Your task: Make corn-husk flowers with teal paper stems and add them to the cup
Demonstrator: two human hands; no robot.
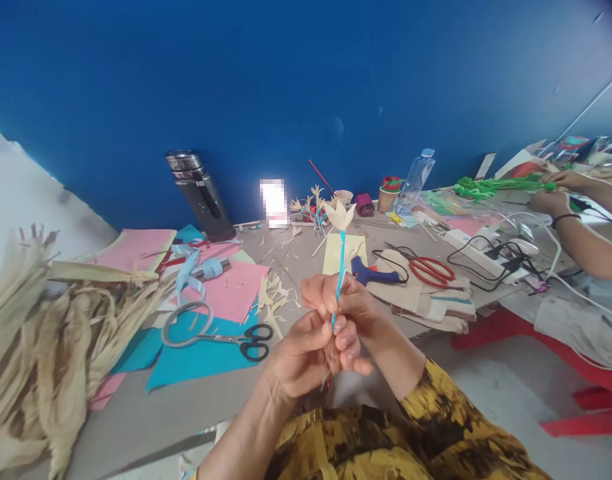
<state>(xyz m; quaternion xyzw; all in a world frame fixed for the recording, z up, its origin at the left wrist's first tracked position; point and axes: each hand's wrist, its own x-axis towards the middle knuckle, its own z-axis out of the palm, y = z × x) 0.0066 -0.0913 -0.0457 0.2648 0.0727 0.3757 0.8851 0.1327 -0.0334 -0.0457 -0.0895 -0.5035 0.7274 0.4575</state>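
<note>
A handmade flower [341, 217] with pale, pointed petals, apparently corn husk, stands upright on a stem wrapped in bright blue. Both hands pinch that stem in front of my chest. My left hand [303, 350] grips it low down, thumb against the blue wrap. Just above, my right hand [353, 303] has its fingertips closed round the stem. Thin loose strands hang below the fingers. Behind the right hand lies a blue glue gun [376, 272]. Black-handled scissors [253, 341] rest on blue paper left of my left hand.
Dried corn husks [56, 360] heap up at the left, near a dark flask [201, 197]. Pink paper [231, 290] and a tape ring [189, 325] lie nearby. Red-handled scissors [431, 270], a power strip [486, 257] and a bottle [417, 181] stand right; another person's hands [553, 197] work beyond.
</note>
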